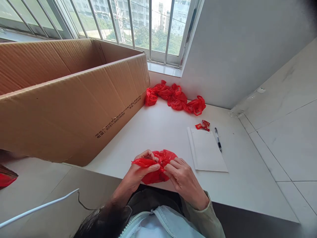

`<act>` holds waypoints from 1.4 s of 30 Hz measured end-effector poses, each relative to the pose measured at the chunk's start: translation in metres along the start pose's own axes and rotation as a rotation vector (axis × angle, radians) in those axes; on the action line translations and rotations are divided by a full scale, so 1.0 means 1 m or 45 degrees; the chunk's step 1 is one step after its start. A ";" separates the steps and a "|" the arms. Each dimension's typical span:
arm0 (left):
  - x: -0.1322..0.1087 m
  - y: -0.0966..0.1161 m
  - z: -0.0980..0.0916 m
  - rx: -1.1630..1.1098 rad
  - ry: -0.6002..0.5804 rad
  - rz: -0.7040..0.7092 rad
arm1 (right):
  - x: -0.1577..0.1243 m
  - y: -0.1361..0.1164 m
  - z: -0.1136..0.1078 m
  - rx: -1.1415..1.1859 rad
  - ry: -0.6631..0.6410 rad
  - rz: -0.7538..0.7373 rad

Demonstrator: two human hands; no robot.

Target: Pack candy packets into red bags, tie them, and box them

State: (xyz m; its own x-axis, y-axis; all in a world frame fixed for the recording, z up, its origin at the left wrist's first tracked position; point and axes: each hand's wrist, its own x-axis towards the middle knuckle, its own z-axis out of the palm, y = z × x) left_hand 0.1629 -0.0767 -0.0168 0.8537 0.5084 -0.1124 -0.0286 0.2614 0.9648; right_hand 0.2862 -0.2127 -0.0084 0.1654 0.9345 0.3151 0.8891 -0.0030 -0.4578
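A red plastic bag point(155, 177) lies bunched at the front edge of the white table, right in front of me. My left hand point(142, 168) pinches a twisted end of it between thumb and fingers. From the other side, my right hand point(180, 175) grips the gathered part near the middle, its fingers curled. Both hands nearly meet over what looks like a knot in the bag; the fingers partly hide it. What the bag holds inside, if anything, cannot be made out.
A large open cardboard box point(74, 109) fills the table's left side. Several knotted red bags point(177, 97) lie along the wall at the back. Right of my hands are a white notepad point(209, 150), a pen point(218, 139) and small red wrappers point(204, 125). A barred window point(148, 29) stands behind.
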 end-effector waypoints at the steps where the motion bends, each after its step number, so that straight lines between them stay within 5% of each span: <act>1: 0.000 0.000 -0.001 -0.018 -0.001 -0.024 | -0.002 0.002 0.000 0.019 -0.022 0.025; 5: 0.000 -0.003 0.000 0.174 0.037 0.035 | -0.005 0.010 -0.009 0.159 -0.094 0.123; 10: -0.004 -0.004 0.003 0.641 -0.035 0.272 | 0.009 0.007 -0.015 0.646 0.058 0.146; 17: 0.003 -0.017 0.006 1.230 0.041 1.214 | 0.024 0.018 0.022 1.000 0.175 0.392; 24: 0.011 -0.026 -0.002 1.346 0.239 1.294 | 0.015 0.035 0.037 1.351 0.055 0.531; 29: 0.012 -0.016 -0.011 1.173 0.065 1.246 | 0.016 0.027 0.029 1.100 0.167 0.414; 34: 0.011 -0.002 -0.024 1.142 -0.220 1.044 | 0.010 0.022 0.023 0.356 0.258 0.109; 38: 0.008 -0.006 -0.030 1.124 -0.239 1.000 | 0.005 0.029 0.029 -0.191 0.289 -0.107; 42: 0.007 -0.015 -0.034 1.116 -0.193 0.949 | 0.001 0.036 0.039 -0.274 0.255 -0.077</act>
State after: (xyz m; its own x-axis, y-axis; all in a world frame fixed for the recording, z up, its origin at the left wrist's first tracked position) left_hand 0.1514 -0.0495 -0.0399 0.8319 0.1780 0.5256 -0.2315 -0.7495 0.6202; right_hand 0.3018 -0.1976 -0.0569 0.1711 0.8467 0.5037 0.9664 -0.0447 -0.2531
